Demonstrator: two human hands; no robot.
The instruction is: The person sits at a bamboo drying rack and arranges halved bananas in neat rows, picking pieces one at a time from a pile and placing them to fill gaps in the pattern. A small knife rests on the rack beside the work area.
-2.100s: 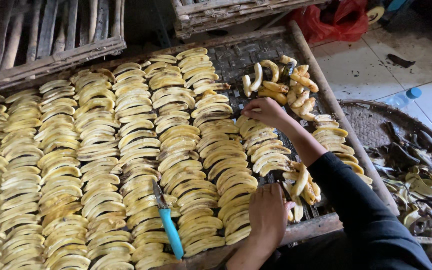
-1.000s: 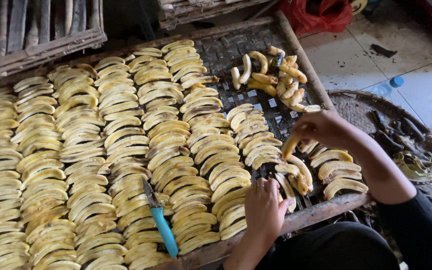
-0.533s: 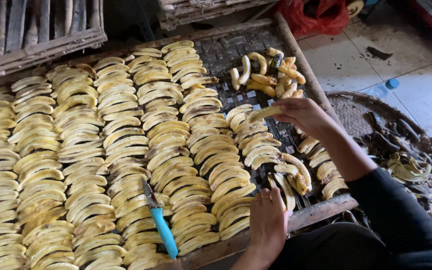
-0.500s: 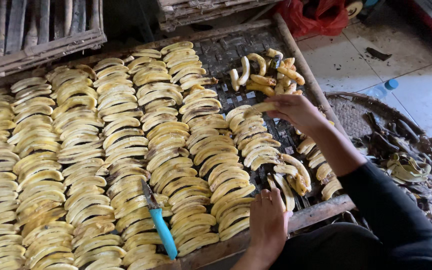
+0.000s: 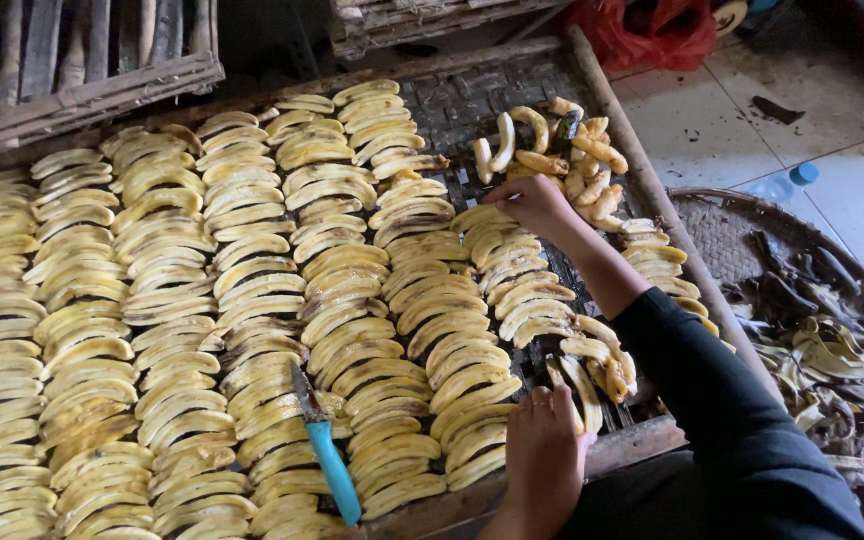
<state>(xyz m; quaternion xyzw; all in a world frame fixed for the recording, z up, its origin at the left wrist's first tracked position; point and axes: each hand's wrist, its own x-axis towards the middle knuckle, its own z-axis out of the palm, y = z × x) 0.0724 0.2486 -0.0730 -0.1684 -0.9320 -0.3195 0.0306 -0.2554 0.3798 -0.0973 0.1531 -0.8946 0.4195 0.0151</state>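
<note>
Both hands on banana slices (image 5: 472, 215); R hand (image 5: 537, 205) fingertips hidden.

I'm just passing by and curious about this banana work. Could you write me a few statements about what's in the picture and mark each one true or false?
1. The knife with the blue handle is held in the left hand. False: it lies on the banana slices, with no hand on it.
2. The right hand reaches to the top of a row of slices. True.
3. The slices lie in neat rows on a woven tray. True.
4. The round basket to the right holds whole unpeeled bananas. False: it holds what look like dark peels.
5. A loose pile of peeled bananas sits near the tray's far right corner. True.
</note>
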